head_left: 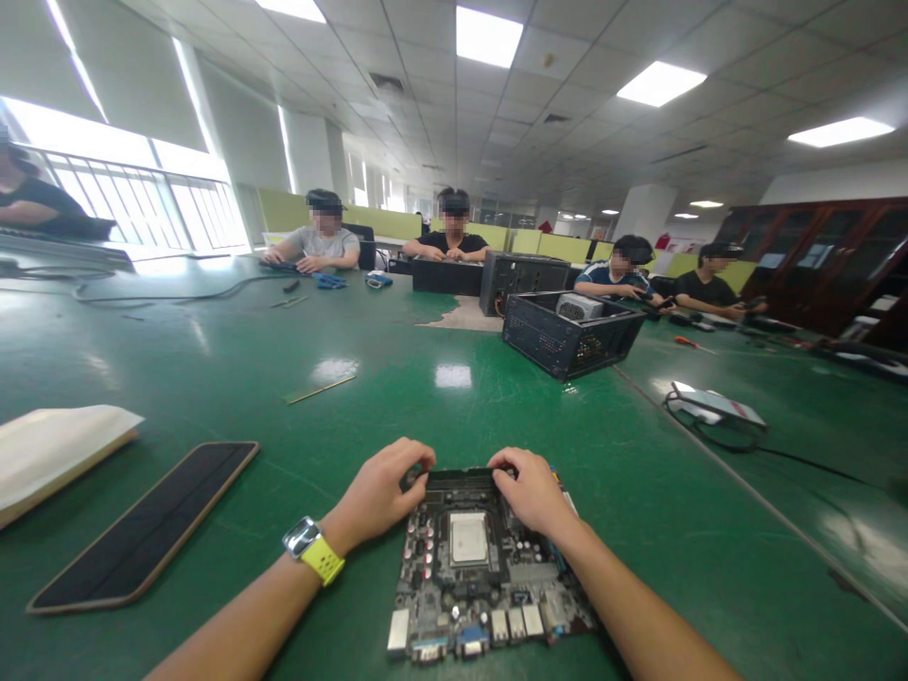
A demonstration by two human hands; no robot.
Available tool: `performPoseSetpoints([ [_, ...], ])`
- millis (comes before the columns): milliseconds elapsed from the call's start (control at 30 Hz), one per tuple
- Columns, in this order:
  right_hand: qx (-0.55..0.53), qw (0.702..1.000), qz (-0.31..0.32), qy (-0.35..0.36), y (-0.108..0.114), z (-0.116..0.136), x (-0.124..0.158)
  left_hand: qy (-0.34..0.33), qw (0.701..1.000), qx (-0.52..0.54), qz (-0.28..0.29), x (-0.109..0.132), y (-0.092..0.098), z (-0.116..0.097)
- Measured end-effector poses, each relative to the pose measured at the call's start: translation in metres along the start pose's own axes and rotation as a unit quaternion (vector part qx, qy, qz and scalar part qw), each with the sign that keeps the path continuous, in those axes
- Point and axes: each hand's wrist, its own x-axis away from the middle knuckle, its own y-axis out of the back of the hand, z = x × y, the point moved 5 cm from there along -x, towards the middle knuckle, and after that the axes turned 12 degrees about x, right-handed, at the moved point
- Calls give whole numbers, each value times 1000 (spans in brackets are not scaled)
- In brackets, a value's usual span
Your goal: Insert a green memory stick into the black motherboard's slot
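Note:
A computer motherboard lies flat on the green table before me, its ports facing my body. A square silver-topped processor sits near its middle. Along the far edge, a dark memory stick stands upright at the memory slots. My left hand, with a yellow-strapped watch on the wrist, has thumb and index finger closed at the stick's left end. At the opposite end, the bent fingers of my right hand are closed on it. The fingers partly hide both ends and the slot latches.
To the left are a phone-like dark slab and a pale packet. A thin brass-coloured rod lies ahead. Farther back stands an open black computer case. A cabled device rests at right. Several people sit around the table.

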Motion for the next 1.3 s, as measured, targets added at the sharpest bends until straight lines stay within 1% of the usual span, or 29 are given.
performPoseSetpoints([
  [167,4,1000,-2,-1,-1,-1,-1,2,1000,14,-6,0,-1,3],
  [333,0,1000,-1,-1,-1,-1,0,11,997,33,-69,1,6,10],
  [467,4,1000,2,-2,0,-1,0,21,995,36,-88,2,9,14],
  [600,7,1000,3,-7,1,0,0,17,995,40,-87,2,10,13],
  [900,18,1000,14,-16,2,2,0,8,997,55,-49,2,6,9],
  [1067,13,1000,6,-12,3,2,1,10,998,54,-36,2,5,8],
  [1200,6,1000,-3,-15,4,2,1,9,997,57,-48,2,5,8],
  [1300,5,1000,-2,-20,4,2,1,16,994,67,-85,1,10,9],
])
